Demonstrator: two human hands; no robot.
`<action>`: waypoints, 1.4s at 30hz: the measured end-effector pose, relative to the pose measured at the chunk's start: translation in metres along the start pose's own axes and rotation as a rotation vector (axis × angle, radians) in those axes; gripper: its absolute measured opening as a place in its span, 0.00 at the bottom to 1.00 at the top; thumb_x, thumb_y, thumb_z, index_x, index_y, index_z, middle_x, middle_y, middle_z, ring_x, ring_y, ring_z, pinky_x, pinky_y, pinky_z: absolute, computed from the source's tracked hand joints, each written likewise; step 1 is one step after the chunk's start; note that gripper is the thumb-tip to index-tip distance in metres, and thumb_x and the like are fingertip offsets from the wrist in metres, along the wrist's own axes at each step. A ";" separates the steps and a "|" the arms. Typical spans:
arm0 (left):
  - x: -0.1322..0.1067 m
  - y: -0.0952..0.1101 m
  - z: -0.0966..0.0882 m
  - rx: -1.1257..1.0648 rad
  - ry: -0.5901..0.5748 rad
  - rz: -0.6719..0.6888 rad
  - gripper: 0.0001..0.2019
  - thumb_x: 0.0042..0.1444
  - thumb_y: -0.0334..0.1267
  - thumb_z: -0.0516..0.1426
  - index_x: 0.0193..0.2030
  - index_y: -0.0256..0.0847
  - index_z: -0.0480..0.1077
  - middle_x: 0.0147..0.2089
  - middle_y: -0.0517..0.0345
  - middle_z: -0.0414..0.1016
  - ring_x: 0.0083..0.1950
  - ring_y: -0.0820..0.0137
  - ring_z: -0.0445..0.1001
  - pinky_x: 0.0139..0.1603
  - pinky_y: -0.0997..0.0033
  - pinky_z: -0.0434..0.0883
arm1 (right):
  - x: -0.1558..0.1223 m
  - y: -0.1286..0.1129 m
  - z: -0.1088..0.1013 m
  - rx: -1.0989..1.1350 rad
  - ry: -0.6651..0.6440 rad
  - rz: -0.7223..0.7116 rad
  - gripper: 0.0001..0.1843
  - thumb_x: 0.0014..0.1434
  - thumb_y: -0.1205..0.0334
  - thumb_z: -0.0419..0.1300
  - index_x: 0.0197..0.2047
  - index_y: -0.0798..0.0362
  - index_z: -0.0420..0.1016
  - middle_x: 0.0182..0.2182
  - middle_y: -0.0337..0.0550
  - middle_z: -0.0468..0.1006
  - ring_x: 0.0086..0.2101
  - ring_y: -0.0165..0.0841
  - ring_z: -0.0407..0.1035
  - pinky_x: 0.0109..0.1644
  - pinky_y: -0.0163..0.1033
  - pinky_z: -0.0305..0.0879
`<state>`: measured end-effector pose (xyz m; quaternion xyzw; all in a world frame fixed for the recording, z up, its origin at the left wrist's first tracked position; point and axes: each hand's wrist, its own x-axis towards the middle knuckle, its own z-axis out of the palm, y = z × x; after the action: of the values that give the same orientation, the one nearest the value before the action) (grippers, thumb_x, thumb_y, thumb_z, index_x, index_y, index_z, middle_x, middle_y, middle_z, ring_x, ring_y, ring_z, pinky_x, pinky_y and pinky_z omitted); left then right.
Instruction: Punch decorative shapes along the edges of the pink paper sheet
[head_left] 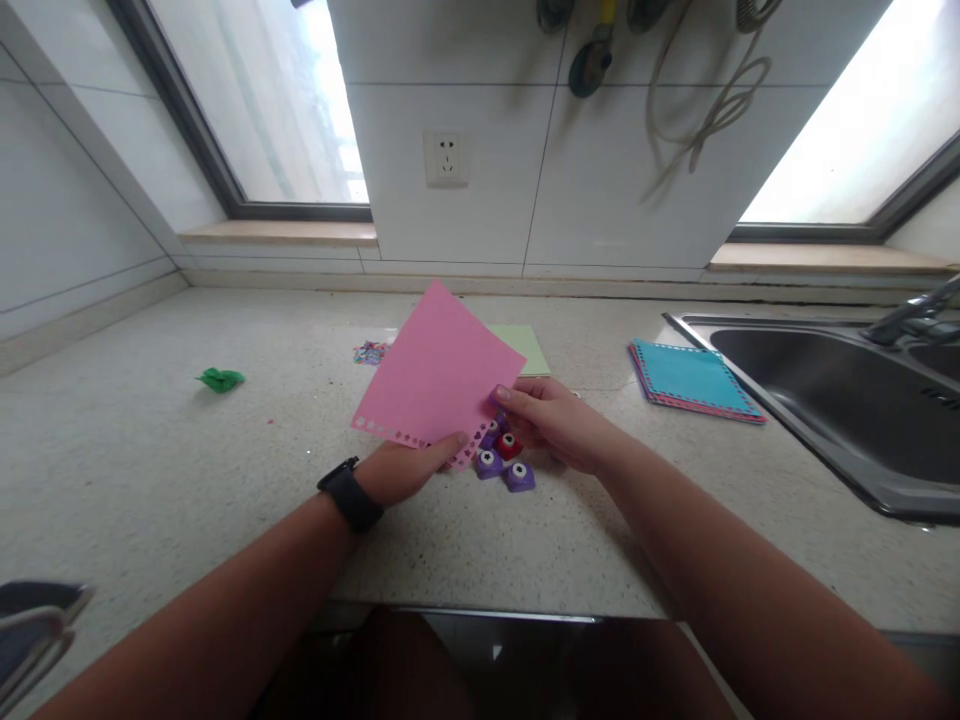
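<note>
A pink sheet of paper (442, 370) is held up at a tilt above the counter, with small punched shapes along its lower left edge and part of its lower right edge. My left hand (409, 468), with a dark watch on the wrist, is closed on its bottom corner, thumb on top. At the right edge of the sheet my right hand (551, 420) grips a purple craft punch (498, 398), thumb pressed on it. Several more punches lie beneath: a red punch (509, 446) among purple punches (519, 476), partly hidden by the paper.
Behind the pink sheet lies a light green paper stack (525, 345). Colourful paper bits (370, 352) are piled to its left, and a green crumpled item (221, 379) lies farther left. A stack of blue and pink punched sheets (694, 378) sits beside the sink (795, 400).
</note>
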<state>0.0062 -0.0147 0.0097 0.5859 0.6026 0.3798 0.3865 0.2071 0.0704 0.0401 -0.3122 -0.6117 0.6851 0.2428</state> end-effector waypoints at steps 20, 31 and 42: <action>-0.001 0.005 0.000 -0.020 0.031 0.011 0.13 0.58 0.47 0.57 0.44 0.46 0.78 0.50 0.55 0.83 0.55 0.60 0.78 0.61 0.61 0.71 | 0.004 0.005 0.008 0.071 0.036 -0.009 0.21 0.57 0.49 0.66 0.26 0.51 0.61 0.15 0.27 0.54 0.16 0.22 0.45 0.20 0.32 0.38; 0.000 0.003 0.000 -0.023 0.016 -0.004 0.15 0.58 0.48 0.57 0.47 0.44 0.77 0.46 0.55 0.83 0.49 0.59 0.80 0.53 0.61 0.76 | 0.004 0.009 0.014 -0.051 0.100 -0.053 0.20 0.55 0.46 0.66 0.29 0.55 0.70 0.16 0.30 0.58 0.15 0.22 0.49 0.18 0.32 0.43; 0.000 -0.006 0.001 -0.028 0.058 0.002 0.14 0.57 0.51 0.59 0.43 0.45 0.77 0.46 0.56 0.83 0.47 0.61 0.79 0.56 0.61 0.74 | 0.004 0.010 0.018 -0.099 0.107 -0.096 0.19 0.54 0.47 0.66 0.31 0.56 0.73 0.19 0.35 0.65 0.16 0.22 0.51 0.18 0.32 0.45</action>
<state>0.0045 -0.0148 0.0040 0.5698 0.6074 0.4054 0.3768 0.1916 0.0599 0.0308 -0.3304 -0.6453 0.6239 0.2919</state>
